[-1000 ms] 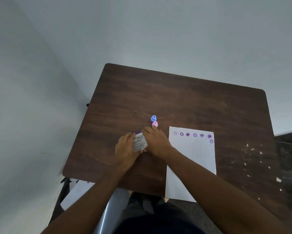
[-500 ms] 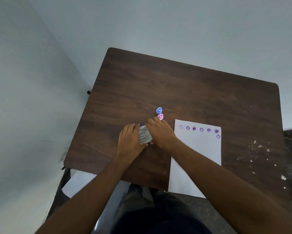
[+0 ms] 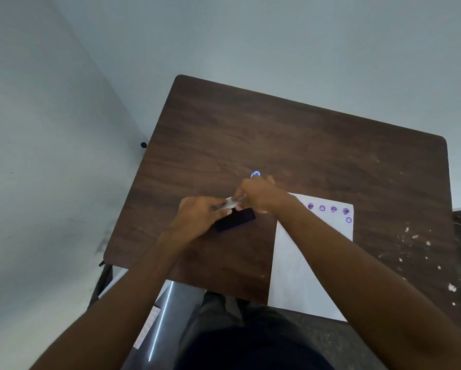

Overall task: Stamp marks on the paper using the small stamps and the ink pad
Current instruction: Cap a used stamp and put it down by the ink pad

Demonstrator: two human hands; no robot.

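The ink pad (image 3: 236, 222) lies open on the brown table (image 3: 277, 134), its dark purple base showing below my hands. Its white labelled lid (image 3: 230, 204) is lifted and tilted. My left hand (image 3: 197, 220) holds the lid's left side and covers part of the base. My right hand (image 3: 256, 194) pinches the lid's right end. A small blue stamp (image 3: 255, 174) peeks out just beyond my right fingers; the pink stamp is hidden. The white paper (image 3: 304, 263) lies to the right, with a row of purple marks (image 3: 328, 209) along its top edge.
White paint specks (image 3: 410, 241) dot the table's right side. The paper overhangs the table's near edge above my lap. A metal chair part (image 3: 168, 311) and white sheets (image 3: 146, 329) sit below the table's left corner. Grey walls stand to the left and behind.
The lid of the ink pad has come up off its base, which now shows dark purple. My right hand now hides the pink stamp. The camera view has shifted.
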